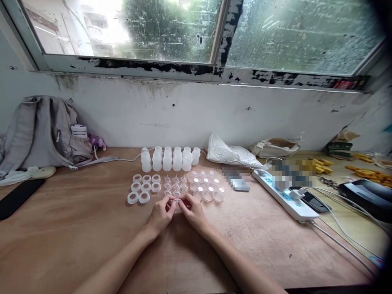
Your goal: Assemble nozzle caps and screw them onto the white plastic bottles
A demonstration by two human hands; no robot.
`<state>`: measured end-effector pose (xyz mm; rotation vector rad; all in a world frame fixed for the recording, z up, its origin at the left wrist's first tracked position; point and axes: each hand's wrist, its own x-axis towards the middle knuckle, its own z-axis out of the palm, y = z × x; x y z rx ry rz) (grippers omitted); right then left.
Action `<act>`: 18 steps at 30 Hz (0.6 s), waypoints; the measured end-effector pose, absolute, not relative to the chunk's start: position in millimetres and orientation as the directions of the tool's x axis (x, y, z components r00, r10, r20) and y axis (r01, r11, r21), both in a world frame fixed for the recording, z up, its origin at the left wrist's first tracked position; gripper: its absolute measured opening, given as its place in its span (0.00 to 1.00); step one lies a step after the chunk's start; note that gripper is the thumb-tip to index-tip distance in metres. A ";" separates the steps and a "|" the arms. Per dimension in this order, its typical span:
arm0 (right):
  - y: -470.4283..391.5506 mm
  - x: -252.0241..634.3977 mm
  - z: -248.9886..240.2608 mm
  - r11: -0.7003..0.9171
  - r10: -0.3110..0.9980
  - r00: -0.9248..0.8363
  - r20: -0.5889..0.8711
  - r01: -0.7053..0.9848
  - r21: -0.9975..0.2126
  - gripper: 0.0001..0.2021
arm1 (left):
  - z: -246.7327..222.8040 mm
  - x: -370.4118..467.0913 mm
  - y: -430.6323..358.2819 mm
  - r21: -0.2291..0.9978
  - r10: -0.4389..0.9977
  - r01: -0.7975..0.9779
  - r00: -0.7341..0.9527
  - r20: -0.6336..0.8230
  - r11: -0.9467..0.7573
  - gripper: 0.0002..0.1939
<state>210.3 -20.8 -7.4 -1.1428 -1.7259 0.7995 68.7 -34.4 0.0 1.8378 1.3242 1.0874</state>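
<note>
Between the fingertips of my left hand point(161, 213) and my right hand point(193, 211) is a small clear round piece point(177, 210). Both hands pinch it just above the table, and the fingers partly cover it. Directly beyond them sit rows of clear teats point(175, 187) with pointed tips. White ring collars point(146, 186) lie in rows to the left of the teats. Clear round caps point(208, 196) are lined up on the right, close to my right hand. Farther back, several frosted white bottles point(167, 160) stand upright in rows.
A white power strip point(286, 198) with plugs and cables lies on the right, near a black device point(366, 200). White plastic bags point(228, 151) rest against the wall. On the left are a grey backpack point(45, 130) and a black phone-like slab point(21, 199).
</note>
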 end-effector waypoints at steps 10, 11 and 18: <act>-17.3 206.4 -23.2 0.267 0.957 -0.179 0.227 0.250 -0.931 0.08 | -5.0 66.7 -33.1 0.826 0.959 0.489 0.107 0.261 -0.279 0.08; -17.2 206.5 -23.0 0.265 0.958 -0.179 0.226 0.244 -0.933 0.08 | -5.1 66.9 -33.2 0.826 0.959 0.490 0.104 0.264 -0.280 0.08; -17.7 206.9 -18.8 0.269 0.961 -0.135 0.242 0.247 -0.931 0.08 | -3.4 70.0 -33.5 0.844 0.956 0.450 0.113 0.269 -0.291 0.09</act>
